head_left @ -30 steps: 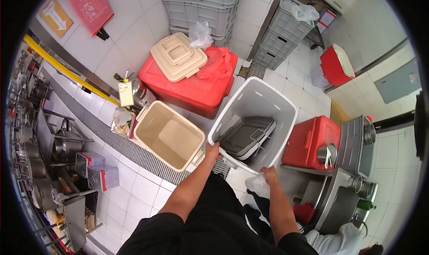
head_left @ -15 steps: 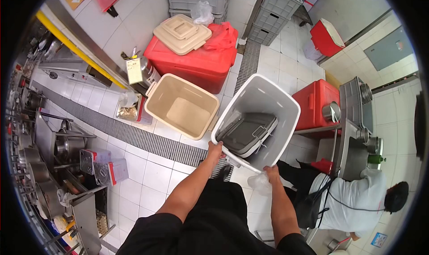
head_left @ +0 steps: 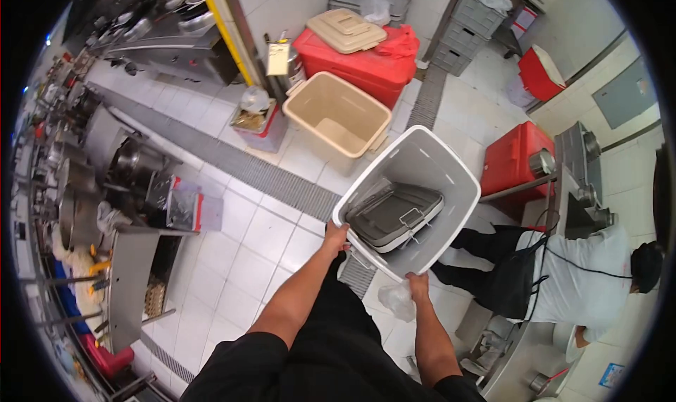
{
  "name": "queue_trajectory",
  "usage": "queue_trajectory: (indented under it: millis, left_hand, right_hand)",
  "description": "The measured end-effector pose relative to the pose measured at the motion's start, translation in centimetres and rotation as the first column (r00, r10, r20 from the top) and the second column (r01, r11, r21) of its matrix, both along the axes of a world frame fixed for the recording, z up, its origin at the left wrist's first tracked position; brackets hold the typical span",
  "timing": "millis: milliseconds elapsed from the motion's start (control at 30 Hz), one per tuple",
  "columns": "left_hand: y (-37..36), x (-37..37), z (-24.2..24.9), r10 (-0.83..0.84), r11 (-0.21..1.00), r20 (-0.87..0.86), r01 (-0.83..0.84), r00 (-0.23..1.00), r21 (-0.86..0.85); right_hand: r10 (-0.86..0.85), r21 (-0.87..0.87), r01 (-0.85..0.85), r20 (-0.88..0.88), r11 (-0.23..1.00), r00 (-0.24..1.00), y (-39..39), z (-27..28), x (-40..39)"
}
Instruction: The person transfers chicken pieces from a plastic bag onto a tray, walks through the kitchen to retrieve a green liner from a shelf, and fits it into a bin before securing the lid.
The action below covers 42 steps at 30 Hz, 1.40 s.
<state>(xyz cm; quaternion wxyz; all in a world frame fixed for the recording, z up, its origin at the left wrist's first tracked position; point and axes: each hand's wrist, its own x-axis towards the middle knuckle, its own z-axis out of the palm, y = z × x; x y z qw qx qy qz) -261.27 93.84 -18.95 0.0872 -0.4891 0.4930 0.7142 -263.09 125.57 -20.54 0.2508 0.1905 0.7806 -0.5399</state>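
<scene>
A large light-grey plastic bin (head_left: 451, 176) is held in front of me by its near rim, its mouth facing up and toward me. My left hand (head_left: 336, 238) grips the rim's left near corner, fingers wrapped underneath. On the right near corner, my right hand (head_left: 418, 285) is closed on the same bin. A crumpled clear plastic bag (head_left: 398, 301) hangs right beside the right hand. Inside the bin lies a dark grey lid (head_left: 387, 212) with a pale edge and wire clasps. Just beyond the bin, a beige tub (head_left: 338, 145) stands open on the floor.
Behind the tub is a red cooler box (head_left: 345, 67) carrying a beige lid (head_left: 346, 30). A drain grate (head_left: 274, 189) crosses the tiled floor. At right, a person (head_left: 577, 268) bends over a steel counter. Steel shelving (head_left: 134, 275) stands to the left beside a clear container (head_left: 208, 208).
My view has swung left, so the tub, cooler and co-worker sit further right. The held bin stays in front of me, in both hands. More of the left-side kitchen shows.
</scene>
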Motion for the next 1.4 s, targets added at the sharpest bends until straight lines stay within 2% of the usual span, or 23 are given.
queue_trajectory:
  millis: [67, 167, 233, 367, 467, 533, 633, 667, 733, 767, 800, 833, 900, 933, 967, 1033, 1100, 1133, 1200, 1267, 1300, 1333, 1400]
  left_hand:
    - [0.3, 5.0, -2.8, 0.07, 0.997, 0.006, -0.07, 0.998, 0.018]
    - [0.9, 11.9, -1.6, 0.08, 0.997, 0.121, -0.08, 0.989, -0.004]
    - [1.6, 16.9, -1.5, 0.16, 0.987, 0.125, -0.157, 0.979, -0.031]
    - [-0.4, 27.0, -0.7, 0.306, 0.951, 0.161, -0.309, 0.938, -0.007]
    - [-2.2, 33.7, -0.3, 0.296, 0.952, 0.15, -0.304, 0.943, 0.035]
    - [-2.9, 37.7, -0.2, 0.471, 0.88, 0.183, -0.475, 0.863, -0.022]
    - [-6.4, 44.5, -1.6, 0.487, 0.873, 0.083, -0.488, 0.869, -0.008]
    - [-7.7, 46.6, -1.7, 0.495, 0.868, 0.079, -0.496, 0.865, -0.01]
    - [-10.8, 51.1, -2.2, 0.499, 0.866, 0.049, -0.499, 0.865, -0.007]
    - [-12.2, 53.6, -3.2, 0.559, 0.829, 0.023, -0.558, 0.829, -0.021]
    - [-13.5, 56.0, -4.2, 0.615, 0.788, -0.003, -0.615, 0.788, -0.034]
    - [-14.6, 58.0, -3.1, 0.645, 0.762, -0.037, -0.646, 0.764, -0.056]
    - [-16.5, 62.3, -0.1, 0.652, 0.746, -0.05, -0.651, 0.757, -0.142]
    - [-17.0, 64.8, 0.7, 0.628, 0.758, -0.027, -0.619, 0.778, -0.206]
    - [-17.2, 67.2, -0.1, 0.624, 0.763, -0.025, -0.616, 0.781, -0.196]
    - [-17.9, 70.3, -1.7, 0.608, 0.68, 0.098, -0.453, 0.788, -0.576]
    - [-16.9, 71.8, -0.8, 0.621, 0.647, 0.128, -0.414, 0.773, -0.64]
    - [-16.1, 72.4, -0.2, 0.636, 0.612, 0.163, -0.365, 0.754, -0.701]
    - [-15.1, 73.1, 0.3, 0.611, 0.677, 0.214, -0.362, 0.762, -0.641]
    - [-13.8, 72.9, 0.0, 0.565, 0.812, 0.22, -0.488, 0.795, -0.319]
    - [-12.9, 72.5, -0.6, 0.547, 0.821, 0.203, -0.475, 0.812, -0.316]
    - [-12.9, 72.0, 0.3, 0.548, 0.823, 0.208, -0.478, 0.81, -0.308]
    - [-13.2, 71.3, 1.7, 0.5, 0.862, 0.187, -0.508, 0.846, -0.008]
  right_hand:
    - [-0.008, -0.042, 0.003, -0.113, 0.999, 0.994, 0.8, -1.2, 3.7]
    - [0.177, 0.05, -0.174, -0.058, 0.983, 0.983, 2.5, -1.8, 8.3]
    - [0.236, -0.068, -0.244, -0.111, 0.967, 0.965, 3.0, -2.3, 11.9]
    - [0.326, -0.137, -0.327, -0.034, 0.935, 0.945, -1.0, 0.0, 16.9]
    - [0.379, -0.187, -0.388, -0.081, 0.902, 0.922, -3.6, -1.7, 19.6]
    - [0.47, -0.157, -0.478, -0.087, 0.864, 0.878, -5.3, -2.8, 21.8]
    - [0.59, 0.022, -0.597, -0.187, 0.802, 0.785, -10.2, -1.9, 26.2]
    - [0.622, 0.039, -0.623, -0.13, 0.782, 0.772, -12.0, -0.7, 27.9]
    - [0.651, -0.053, -0.669, -0.185, 0.741, 0.736, -15.2, -0.7, 31.9]
    - [0.676, -0.056, -0.705, -0.236, 0.707, 0.698, -15.7, -4.3, 33.7]
    - [0.736, 0.007, -0.749, -0.189, 0.662, 0.65, -17.4, -3.3, 35.7]
    - [0.765, 0.152, -0.751, -0.177, 0.642, 0.619, -18.9, -3.9, 37.8]
    - [0.86, 0.187, -0.84, -0.068, 0.509, 0.505, -22.3, 0.1, 41.5]
    - [0.893, 0.216, -0.897, 0.161, 0.384, 0.421, -24.5, 4.1, 43.0]
    - [0.903, 0.154, -0.921, 0.195, 0.357, 0.382, -25.8, 5.8, 44.2]
    - [0.912, 0.098, -0.938, 0.219, 0.333, 0.347, -27.7, 7.1, 45.6]
    - [0.925, 0.02, -0.948, 0.212, 0.317, 0.314, -29.0, 7.4, 46.2]
    - [0.923, 0.026, -0.948, 0.22, 0.317, 0.315, -29.6, 8.0, 46.4]
    - [0.871, -0.026, -0.877, 0.139, 0.48, 0.472, -30.8, 9.3, 46.1]
    - [0.75, -0.135, -0.738, 0.098, 0.661, 0.654, -32.7, 11.7, 45.7]
    - [0.662, -0.114, -0.653, 0.076, 0.749, 0.746, -34.3, 14.0, 45.7]
    - [0.588, -0.149, -0.583, -0.012, 0.799, 0.809, -35.3, 12.9, 44.6]
    - [0.499, -0.185, -0.506, -0.087, 0.842, 0.862, -37.2, 11.7, 42.9]
